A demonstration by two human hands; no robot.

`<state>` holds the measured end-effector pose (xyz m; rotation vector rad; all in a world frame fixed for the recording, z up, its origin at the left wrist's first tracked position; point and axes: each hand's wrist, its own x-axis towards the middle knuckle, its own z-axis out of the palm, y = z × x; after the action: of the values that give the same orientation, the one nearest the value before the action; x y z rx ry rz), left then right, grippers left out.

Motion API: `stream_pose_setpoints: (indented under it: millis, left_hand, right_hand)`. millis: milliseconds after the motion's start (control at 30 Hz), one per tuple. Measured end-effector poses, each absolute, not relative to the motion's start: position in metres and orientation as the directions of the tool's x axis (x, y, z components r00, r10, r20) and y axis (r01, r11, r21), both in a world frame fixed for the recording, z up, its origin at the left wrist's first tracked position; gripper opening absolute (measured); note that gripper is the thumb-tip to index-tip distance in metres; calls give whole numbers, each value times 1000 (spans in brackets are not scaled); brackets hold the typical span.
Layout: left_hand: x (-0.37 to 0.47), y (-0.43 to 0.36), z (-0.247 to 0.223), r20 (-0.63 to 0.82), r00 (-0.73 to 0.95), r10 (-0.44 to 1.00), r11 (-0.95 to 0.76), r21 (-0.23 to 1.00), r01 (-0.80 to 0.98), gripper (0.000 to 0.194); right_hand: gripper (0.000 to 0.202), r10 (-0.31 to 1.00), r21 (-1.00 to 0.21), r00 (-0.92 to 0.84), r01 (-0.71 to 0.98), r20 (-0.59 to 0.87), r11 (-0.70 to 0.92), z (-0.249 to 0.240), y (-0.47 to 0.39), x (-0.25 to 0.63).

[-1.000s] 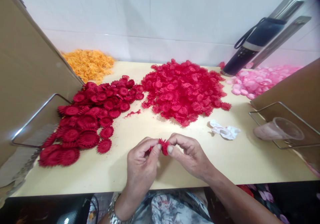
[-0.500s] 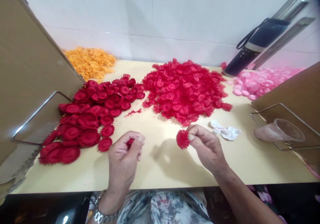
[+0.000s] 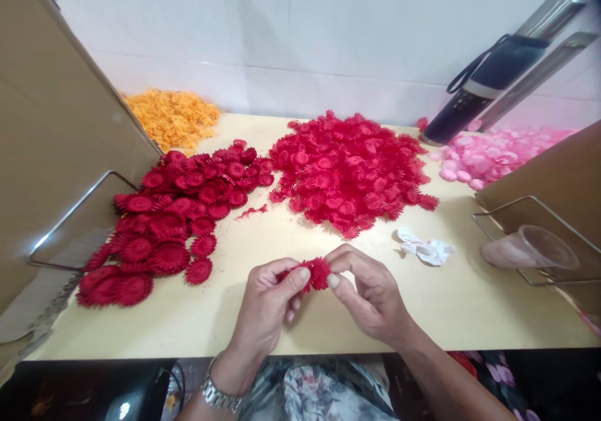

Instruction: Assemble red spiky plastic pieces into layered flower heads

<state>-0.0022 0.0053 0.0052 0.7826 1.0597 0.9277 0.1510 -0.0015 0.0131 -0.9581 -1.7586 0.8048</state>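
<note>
Low over the front of the table, my two hands meet around small red fringed discs, cut like flower petals. My left hand (image 3: 275,296) is closed, thumb against fingers, on red pieces that its fingers partly cover. From the other side, my right hand (image 3: 369,289) pinches the edge of a red fringed disc (image 3: 320,273). The red pieces touch between the hands, and I cannot tell how many there are. Beyond the hands lies a loose heap of bright red fringed discs (image 3: 350,167). Darker red discs in stacks (image 3: 169,221) cover the left side.
Orange pieces (image 3: 171,117) are heaped at the back left, pink discs (image 3: 507,152) at the back right. A dark bottle (image 3: 483,83) leans by the wall. A crumpled white tissue (image 3: 427,248) and a plastic cup in a wire holder (image 3: 530,249) are on the right. Cardboard panels (image 3: 61,108) flank the table.
My left hand has moved right and my right hand slightly left, so they have come together. The right hand's red disc now touches the red pieces in the left.
</note>
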Motion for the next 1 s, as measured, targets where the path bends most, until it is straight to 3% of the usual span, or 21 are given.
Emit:
stream_pose_setpoints:
  millis: [133,267,367,467,567,633,700,767,833,1000]
  left_hand:
    - [-1,4,3,-343,76,936,351,894,-279,19]
    - [2,1,7,-149,-29,988,147,986,-73,15]
    - [4,-3,9,22,-14,1000,-21,996,81,16]
    - [4,-5,6,97,37,995,-100,991,91,13]
    - [2,-7,1,-21,76,997,24,999,-32,12]
    - [-3,-4,0,-158,62,985,167,971,-174,14]
    - [-10,1,2,-274,-32,961,248,908,-337,14]
    - [-19,7,7,-319,-187,929,208,869,-449,16]
    - [-24,11,12,-277,-264,924,135,882,-452,17]
    - [-20,9,17,-307,-47,950,273,898,-346,14]
  right_hand:
    - [12,932,-920,-201,194,301,339,10,-5,150]
    - [16,946,-940,-227,200,229,276,12,-6,145]
    - [21,966,-945,-201,250,163,212,12,-6,141]
    - [19,982,-980,-180,175,59,91,8,-5,140]
    - [17,975,-999,-219,17,28,33,2,-5,143]
    - [17,983,-1000,-184,2,21,22,-1,-4,147]
    - [18,997,-999,-71,10,34,35,-1,-2,153]
    - [19,997,-998,48,19,65,64,1,0,159]
    - [19,994,-995,74,63,85,81,3,1,163]
    - [20,996,-990,-56,125,64,70,4,1,161]
